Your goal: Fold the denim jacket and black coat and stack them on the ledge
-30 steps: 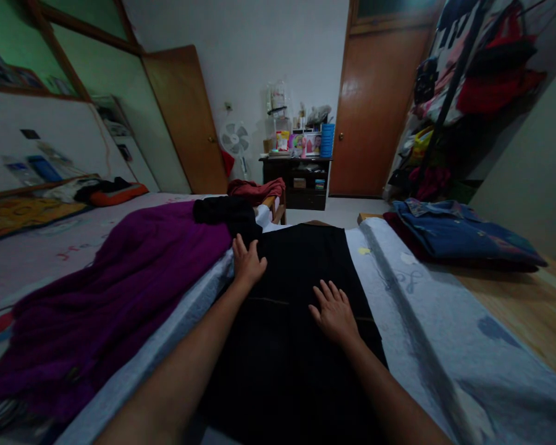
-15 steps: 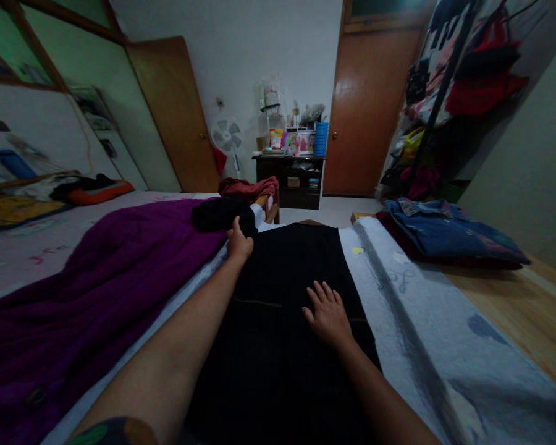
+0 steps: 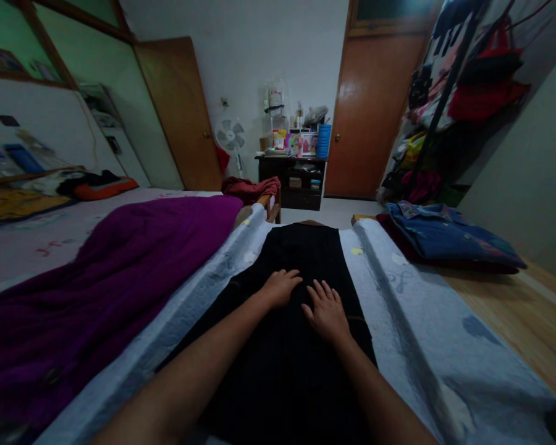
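A black garment (image 3: 301, 364) lies spread over the pale blue patterned cloth (image 3: 393, 296) in front of me. My left hand (image 3: 282, 287) rests on its upper middle, palm down, fingers extended toward the right. Close by on the right, my right hand (image 3: 327, 309) lies flat on the same garment with its fingers spread. The hands are a small gap apart, and neither grips anything. On the left, a slanting edge of the black fabric shows beside my left forearm.
Purple fabric (image 3: 167, 241) covers the bed edge at left. A folded denim garment (image 3: 449, 232) sits on dark red cloth at right, by a wooden surface (image 3: 514, 309). Beyond are a fan (image 3: 231, 136), a dark cabinet (image 3: 301, 196) and a door (image 3: 366, 117).
My left hand has let go of the bunched black fabric at the upper left and moved right onto the garment. That fabric no longer lies over the purple cloth. My right hand stays in place.
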`<state>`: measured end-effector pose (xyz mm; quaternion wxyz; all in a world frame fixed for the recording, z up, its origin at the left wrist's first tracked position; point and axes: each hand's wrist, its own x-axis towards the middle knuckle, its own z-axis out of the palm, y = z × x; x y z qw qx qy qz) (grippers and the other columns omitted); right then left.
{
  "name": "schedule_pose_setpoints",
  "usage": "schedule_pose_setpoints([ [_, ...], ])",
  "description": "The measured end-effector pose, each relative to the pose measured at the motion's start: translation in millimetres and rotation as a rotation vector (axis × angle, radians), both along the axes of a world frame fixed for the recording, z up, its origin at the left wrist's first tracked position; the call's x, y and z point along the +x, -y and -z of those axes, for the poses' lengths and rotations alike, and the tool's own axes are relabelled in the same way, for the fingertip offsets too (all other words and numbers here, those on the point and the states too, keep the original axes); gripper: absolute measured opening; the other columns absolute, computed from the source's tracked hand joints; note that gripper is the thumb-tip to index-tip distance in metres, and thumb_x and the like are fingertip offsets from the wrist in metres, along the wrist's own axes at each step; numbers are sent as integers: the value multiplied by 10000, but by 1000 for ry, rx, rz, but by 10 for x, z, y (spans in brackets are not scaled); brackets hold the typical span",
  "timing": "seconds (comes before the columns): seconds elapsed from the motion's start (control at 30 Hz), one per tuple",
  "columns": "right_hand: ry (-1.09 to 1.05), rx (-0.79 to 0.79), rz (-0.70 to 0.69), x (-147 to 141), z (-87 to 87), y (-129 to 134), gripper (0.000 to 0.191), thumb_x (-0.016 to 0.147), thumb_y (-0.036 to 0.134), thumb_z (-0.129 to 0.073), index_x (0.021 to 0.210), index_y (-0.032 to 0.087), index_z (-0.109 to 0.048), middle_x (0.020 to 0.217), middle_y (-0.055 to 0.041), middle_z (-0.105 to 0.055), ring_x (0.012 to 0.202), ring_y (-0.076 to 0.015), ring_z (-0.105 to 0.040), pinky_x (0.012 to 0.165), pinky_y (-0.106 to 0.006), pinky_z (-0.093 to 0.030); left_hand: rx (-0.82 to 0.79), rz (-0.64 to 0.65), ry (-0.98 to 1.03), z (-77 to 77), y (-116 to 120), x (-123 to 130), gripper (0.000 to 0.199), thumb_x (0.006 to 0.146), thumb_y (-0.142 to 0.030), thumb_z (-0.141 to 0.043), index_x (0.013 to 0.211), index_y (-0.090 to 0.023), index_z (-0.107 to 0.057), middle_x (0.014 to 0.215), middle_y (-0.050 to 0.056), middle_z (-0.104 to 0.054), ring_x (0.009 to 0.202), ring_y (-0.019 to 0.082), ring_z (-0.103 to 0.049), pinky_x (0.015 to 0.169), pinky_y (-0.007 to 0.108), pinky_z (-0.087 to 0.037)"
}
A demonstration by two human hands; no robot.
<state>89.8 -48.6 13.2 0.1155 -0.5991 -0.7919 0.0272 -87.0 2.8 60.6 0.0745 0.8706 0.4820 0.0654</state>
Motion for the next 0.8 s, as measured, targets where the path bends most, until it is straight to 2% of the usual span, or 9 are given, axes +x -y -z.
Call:
schedule_pose_setpoints([
  [0.1,-10,1,-2,-2,2,7,560,907,482,-414,1402,221,-433,1520,-71,-324,1411,-272,-208,1117,-458,-162,-15,-7,-29,-23,288,-71,547,751,-117,-515,1279,-250,-553,1448,74,-434,1288,260,-428,1088,452,-303],
  [0.2,-34,-40,-2,18,-14,-18,556,902,473,-432,1393,215,-443,1520,-78,-322,1414,-271,-202,1121,-462,-158,99,-170,-55,-75,582,-298,571,755,-107,-504,1304,-264,-526,1446,71,-437,1363,258,-323,1137,517,-157],
  [0.27,-58,-115,-13,55,-59,-76,570,867,453,-502,1382,213,-457,1517,-80,-328,1414,-278,-206,1117,-465,-182,182,-318,-91,-94,772,-495,569,770,-134,-519,1325,-261,-508,1474,94,-393,1391,296,-261,1131,546,-122],
  [0.37,-133,-217,-57,125,-199,-242,489,802,366,-601,1264,210,-575,1424,-80,-473,1351,-276,-349,1077,-419,-290,208,-526,-178,-103,998,-770,596,780,-171,-548,1367,-228,-463,1484,154,-357,1369,362,-285,1098,562,-185],
  [0.43,-192,-216,-75,148,-320,-397,355,822,303,-573,1157,204,-640,1259,-70,-615,1210,-230,-517,1009,-344,-378,154,-611,-230,-124,1089,-892,625,795,-164,-529,1406,-208,-403,1474,184,-355,1292,353,-409,1047,517,-302],
  [0.5,-221,-172,-67,129,-432,-566,346,851,247,-521,1175,180,-621,1194,-73,-644,1127,-191,-573,976,-294,-404,95,-654,-250,-175,1133,-956,665,807,-140,-494,1447,-190,-322,1456,205,-368,1181,316,-526,968,451,-402],
  [0.67,-248,-25,13,-61,-539,-906,641,811,141,-512,1430,149,-344,1489,-125,-342,1320,-219,-387,1070,-340,-319,-77,-694,-241,-372,1161,-1039,749,804,-141,-476,1491,-154,-178,1237,196,-584,1040,299,-620,853,407,-476],
  [0.73,-218,-18,53,-142,-519,-987,723,792,135,-538,1464,162,-271,1530,-126,-252,1313,-233,-392,1049,-340,-342,-149,-686,-235,-415,1181,-1091,736,798,-155,-487,1480,-143,-212,1181,186,-626,1027,312,-630,843,420,-482],
  [0.8,-164,-49,87,-203,-488,-1043,721,793,151,-557,1458,182,-282,1519,-123,-271,1267,-235,-445,1006,-324,-376,-180,-653,-197,-416,1214,-1137,707,788,-150,-493,1459,-140,-271,1221,187,-615,1067,313,-618,867,420,-478],
])
